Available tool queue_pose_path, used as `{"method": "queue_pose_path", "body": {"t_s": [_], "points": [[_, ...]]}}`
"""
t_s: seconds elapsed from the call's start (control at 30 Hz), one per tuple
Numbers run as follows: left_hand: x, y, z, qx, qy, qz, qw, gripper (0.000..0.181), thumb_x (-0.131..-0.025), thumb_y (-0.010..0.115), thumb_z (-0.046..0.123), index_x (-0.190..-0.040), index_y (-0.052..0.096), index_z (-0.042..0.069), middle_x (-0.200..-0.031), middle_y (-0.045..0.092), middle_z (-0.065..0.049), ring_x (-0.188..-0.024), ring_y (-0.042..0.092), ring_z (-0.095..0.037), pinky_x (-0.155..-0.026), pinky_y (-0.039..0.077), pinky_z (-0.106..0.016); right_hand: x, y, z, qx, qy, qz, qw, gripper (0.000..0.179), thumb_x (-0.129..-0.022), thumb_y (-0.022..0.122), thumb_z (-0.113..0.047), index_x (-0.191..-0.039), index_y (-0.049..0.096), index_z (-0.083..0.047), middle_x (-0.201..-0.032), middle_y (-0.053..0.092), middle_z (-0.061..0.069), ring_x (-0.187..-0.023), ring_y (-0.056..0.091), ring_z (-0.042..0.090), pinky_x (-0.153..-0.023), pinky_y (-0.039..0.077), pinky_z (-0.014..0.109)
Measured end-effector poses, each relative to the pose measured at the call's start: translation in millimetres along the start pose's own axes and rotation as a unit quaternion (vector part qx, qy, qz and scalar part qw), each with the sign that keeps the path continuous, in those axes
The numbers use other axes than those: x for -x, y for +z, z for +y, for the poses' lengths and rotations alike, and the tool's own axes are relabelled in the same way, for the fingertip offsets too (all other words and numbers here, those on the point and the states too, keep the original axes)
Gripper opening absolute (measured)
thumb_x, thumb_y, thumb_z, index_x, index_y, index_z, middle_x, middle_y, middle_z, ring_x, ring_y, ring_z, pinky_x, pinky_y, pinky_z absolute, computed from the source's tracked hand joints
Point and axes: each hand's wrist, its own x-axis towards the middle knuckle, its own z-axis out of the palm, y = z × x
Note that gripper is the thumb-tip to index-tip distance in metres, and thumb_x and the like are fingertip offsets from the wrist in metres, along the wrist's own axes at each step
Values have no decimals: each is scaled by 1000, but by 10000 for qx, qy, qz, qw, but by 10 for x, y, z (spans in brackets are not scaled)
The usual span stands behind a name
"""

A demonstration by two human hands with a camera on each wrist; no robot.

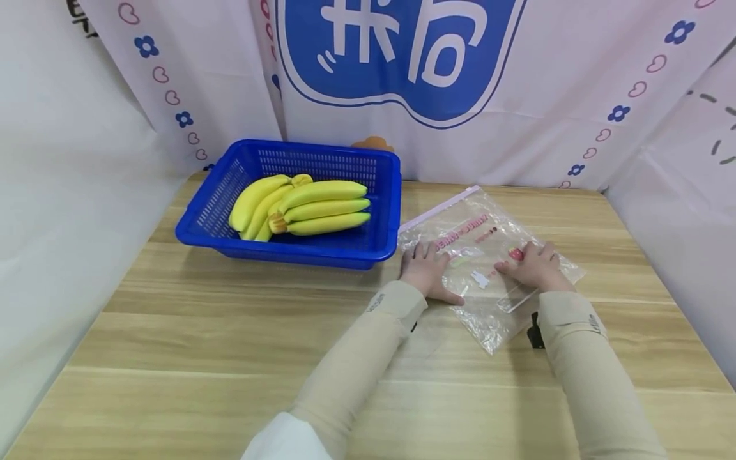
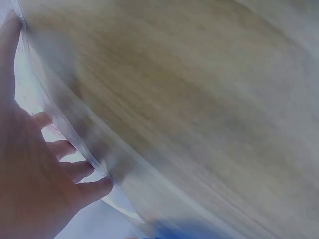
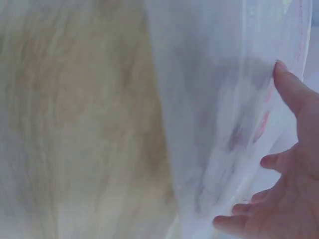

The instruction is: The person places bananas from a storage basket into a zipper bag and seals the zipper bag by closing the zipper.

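A clear plastic slider bag (image 1: 480, 313) with a pink zip strip (image 1: 439, 209) and pink printed letters lies flat and askew on the wooden table. My left hand (image 1: 424, 275) rests on its left side with the fingers spread. On the bag's right part lies my right hand (image 1: 535, 267), beside a small printed strawberry. In the left wrist view, the fingertips of the left hand (image 2: 40, 184) touch the edge of the film. The right wrist view shows the right hand (image 3: 284, 194) with its fingers extended against the whitish film (image 3: 199, 99).
Left of the bag stands a blue plastic basket (image 1: 293, 254), close to its zip end. Two bunches of bananas (image 1: 328, 207) lie in it. A printed white cloth (image 1: 494, 153) hangs behind the table (image 1: 230, 332). Small black pieces (image 1: 536, 332) show at the right wrist.
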Motion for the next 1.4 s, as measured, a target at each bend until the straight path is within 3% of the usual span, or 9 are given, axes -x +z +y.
{"method": "queue_pose_path", "body": {"t_s": [0.37,0.7,0.87,1.0,1.1,1.27,1.4], "points": [[9,35,15,-92,-151,253,9995,101,-67,60,80,-148,32,27,-154,27,-7,-144,23,-33,-110,32,-49,89,-33,-139,126,439,-326,9984,96,-89,53,-56,-135,25,23,-134,10,56,-127,17,66,-102,29,71],[-32,88,40,-271,-429,312,9982,104,-66,56,84,-148,32,24,-155,26,-9,-143,26,-34,-107,36,-50,110,21,-251,-28,388,-48,9992,107,-82,59,-64,-141,21,16,-138,20,50,-125,25,63,-99,33,70],[-39,116,51,-253,-503,381,9977,104,-66,56,84,-147,34,22,-154,27,-10,-142,27,-35,-106,37,-51,122,11,-327,151,212,-476,9985,103,-85,56,-62,-142,20,16,-138,17,52,-126,24,66,-101,31,70],[-51,112,41,-247,-477,273,9982,104,-67,55,84,-148,33,22,-155,26,-11,-143,26,-35,-106,36,-52,93,24,-389,465,267,-819,9952,106,-88,52,-60,-141,8,21,-134,9,57,-126,20,69,-102,30,71],[-74,95,18,-142,-433,200,9988,97,-73,49,83,-148,33,24,-155,26,-10,-143,26,-33,-106,36,-52,70,28,-410,615,333,-956,9930,111,-88,50,-61,-140,0,22,-133,4,59,-127,16,71,-102,27,72],[-118,76,-45,264,-364,320,9985,65,-91,37,68,-144,41,29,-155,30,-3,-142,30,-29,-109,34,-51,-24,53,-355,919,322,-1059,9896,123,-81,46,-76,-140,1,23,-132,7,59,-127,18,70,-104,28,71],[-103,92,-116,122,-296,411,9986,56,-96,38,57,-144,40,28,-154,30,-6,-143,29,-28,-112,31,-49,-38,43,-364,868,424,-1200,9881,124,-82,45,-76,-141,-4,21,-133,3,59,-127,18,70,-106,28,68]]}}
